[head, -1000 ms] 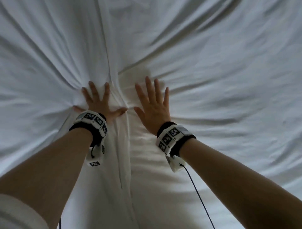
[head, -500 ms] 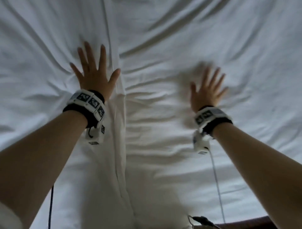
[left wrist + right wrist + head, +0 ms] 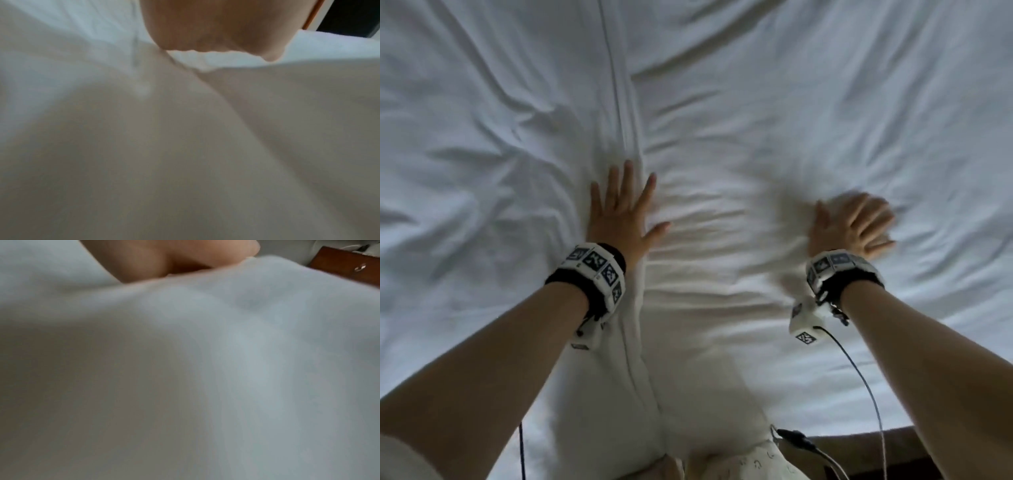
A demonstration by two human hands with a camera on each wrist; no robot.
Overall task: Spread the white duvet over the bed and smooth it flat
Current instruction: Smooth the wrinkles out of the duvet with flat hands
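The white duvet fills almost the whole head view, creased, with a long seam fold running up its middle. My left hand lies flat on it with fingers spread, just left of that fold. My right hand rests on the duvet further right, blurred by motion, its fingers straight and pointing right. Fine ripples lie between the two hands. In the left wrist view the palm presses on white cloth. The right wrist view shows the palm on white cloth.
The near edge of the bed shows as a dark brown strip at the bottom right. Cables hang from my wrist bands. A brown wooden cabinet stands beyond the bed in the right wrist view.
From side by side at the fold, the hands moved apart. The right hand slid far to the right and its fingers turned rightward. The left hand pushed away, then came back nearer.
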